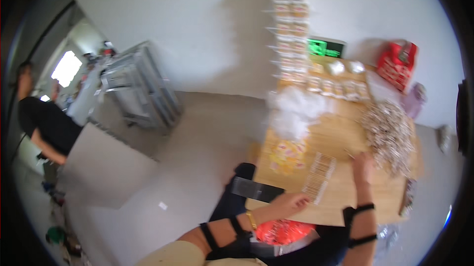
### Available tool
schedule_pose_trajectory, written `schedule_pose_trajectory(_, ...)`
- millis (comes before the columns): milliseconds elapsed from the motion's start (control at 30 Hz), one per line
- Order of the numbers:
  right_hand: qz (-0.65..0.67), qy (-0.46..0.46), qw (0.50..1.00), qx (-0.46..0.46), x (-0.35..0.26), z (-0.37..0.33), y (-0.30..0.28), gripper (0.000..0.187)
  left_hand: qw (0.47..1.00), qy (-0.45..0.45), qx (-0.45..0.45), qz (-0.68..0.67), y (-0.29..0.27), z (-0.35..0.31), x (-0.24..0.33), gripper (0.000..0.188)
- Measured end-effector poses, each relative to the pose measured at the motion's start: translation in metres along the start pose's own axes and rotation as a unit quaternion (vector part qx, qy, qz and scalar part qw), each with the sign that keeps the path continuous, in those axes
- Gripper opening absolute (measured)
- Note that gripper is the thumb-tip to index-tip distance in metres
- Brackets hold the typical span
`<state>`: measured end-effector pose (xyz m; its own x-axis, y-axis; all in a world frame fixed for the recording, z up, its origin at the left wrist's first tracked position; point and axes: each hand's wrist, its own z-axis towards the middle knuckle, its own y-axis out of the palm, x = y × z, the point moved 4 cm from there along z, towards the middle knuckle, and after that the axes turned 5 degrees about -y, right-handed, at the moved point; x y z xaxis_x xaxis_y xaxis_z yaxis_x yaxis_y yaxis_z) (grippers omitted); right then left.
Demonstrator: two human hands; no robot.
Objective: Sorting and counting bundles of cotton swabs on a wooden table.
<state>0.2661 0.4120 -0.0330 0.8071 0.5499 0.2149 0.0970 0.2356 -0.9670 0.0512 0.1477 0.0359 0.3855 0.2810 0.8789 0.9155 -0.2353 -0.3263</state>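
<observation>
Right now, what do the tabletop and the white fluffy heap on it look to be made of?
The tabletop looks like wood or a wood laminate: warm tan, smooth, matte, though blur hides any grain. The white fluffy heap reads as soft fibre stuffing or thin crumpled film: wispy, loose edges, no firm outline. The picture is too blurred to settle which.

Bare wood shows in the middle of the light wooden surface [340,137] — open passage between the row of thin white sticks [319,177] and the heap of pale small pieces [390,135] at its right edge. Farther back, white fluffy stuffing [296,110] and a row of clear packets [340,88] block it — yellow packets [286,155] crowd the left.
</observation>
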Motion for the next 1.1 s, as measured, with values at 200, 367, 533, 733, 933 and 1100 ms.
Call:
schedule_pose_trajectory(200,0.191,-0.029,0.978,0.083,-0.089,0.043,-0.050,0.010,0.999,0.017,0.036,-0.016,-0.036,-0.010,-0.016,0.028)
schedule_pose_trajectory(367,0.241,0.090,0.957,0.134,-0.016,0.013,-0.069,0.025,0.979,0.115,0.124,0.112,-0.056,0.037,0.012,0.032)
schedule_pose_trajectory(533,0.188,0.028,0.978,0.086,0.015,-0.013,-0.068,0.027,0.930,0.231,0.229,0.174,-0.056,0.103,0.031,0.041)
schedule_pose_trajectory(733,0.143,-0.020,0.985,0.092,0.023,-0.001,-0.053,0.014,0.908,0.213,0.237,0.271,-0.036,0.177,0.033,0.034)
schedule_pose_trajectory(933,0.168,-0.048,0.981,0.086,0.030,0.013,-0.039,0.004,0.921,0.175,0.185,0.294,-0.056,0.211,0.026,0.017)
schedule_pose_trajectory(1100,0.245,-0.048,0.963,0.096,0.008,0.031,-0.041,0.005,0.940,0.201,0.162,0.224,-0.093,0.206,0.013,0.011)
